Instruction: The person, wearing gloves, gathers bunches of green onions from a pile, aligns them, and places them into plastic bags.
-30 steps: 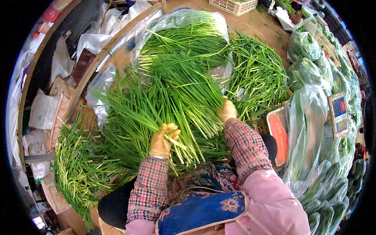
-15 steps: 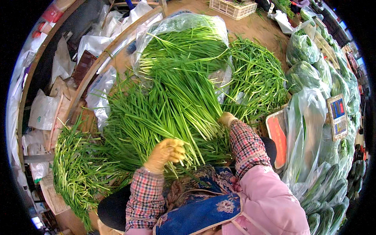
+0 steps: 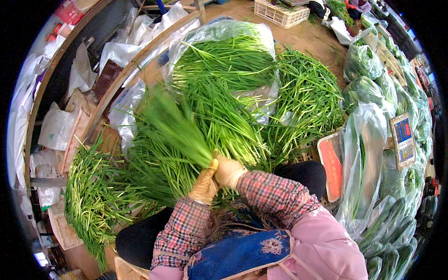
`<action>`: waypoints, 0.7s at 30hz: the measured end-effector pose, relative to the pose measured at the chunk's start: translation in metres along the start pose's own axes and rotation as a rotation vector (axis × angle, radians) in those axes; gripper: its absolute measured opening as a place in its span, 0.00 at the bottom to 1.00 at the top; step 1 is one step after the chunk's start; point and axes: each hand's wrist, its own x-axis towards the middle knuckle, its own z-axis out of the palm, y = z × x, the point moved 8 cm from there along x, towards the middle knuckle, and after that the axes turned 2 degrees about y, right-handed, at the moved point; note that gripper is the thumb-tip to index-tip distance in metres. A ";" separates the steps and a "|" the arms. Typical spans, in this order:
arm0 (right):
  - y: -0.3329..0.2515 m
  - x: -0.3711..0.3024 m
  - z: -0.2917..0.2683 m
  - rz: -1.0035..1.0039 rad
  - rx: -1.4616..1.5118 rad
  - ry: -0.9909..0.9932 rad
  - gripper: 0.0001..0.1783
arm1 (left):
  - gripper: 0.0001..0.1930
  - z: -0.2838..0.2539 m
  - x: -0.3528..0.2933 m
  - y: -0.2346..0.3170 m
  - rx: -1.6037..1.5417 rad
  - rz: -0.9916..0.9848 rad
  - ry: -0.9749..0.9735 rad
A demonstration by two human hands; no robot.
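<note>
Right hand (image 3: 229,172) curled round stalk ends of green bunch (image 3: 181,132); left hand (image 3: 203,185) touches right, fingers partly hidden, can't tell its grip. Bunch leans up-left over leafy pile (image 3: 232,131). Loose squeeze could drop thin stalks; snagged tips could tug some out.

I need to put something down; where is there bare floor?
Mostly bare brown floor shows between the pale crate and the rightmost green heap. Green stalks crowd the left hand and right hand; bagged vegetables crowd the right side.
</note>
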 end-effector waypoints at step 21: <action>0.033 -0.005 -0.011 -0.041 1.022 -0.024 0.11 | 0.14 -0.092 -0.040 0.002 -0.154 0.086 0.308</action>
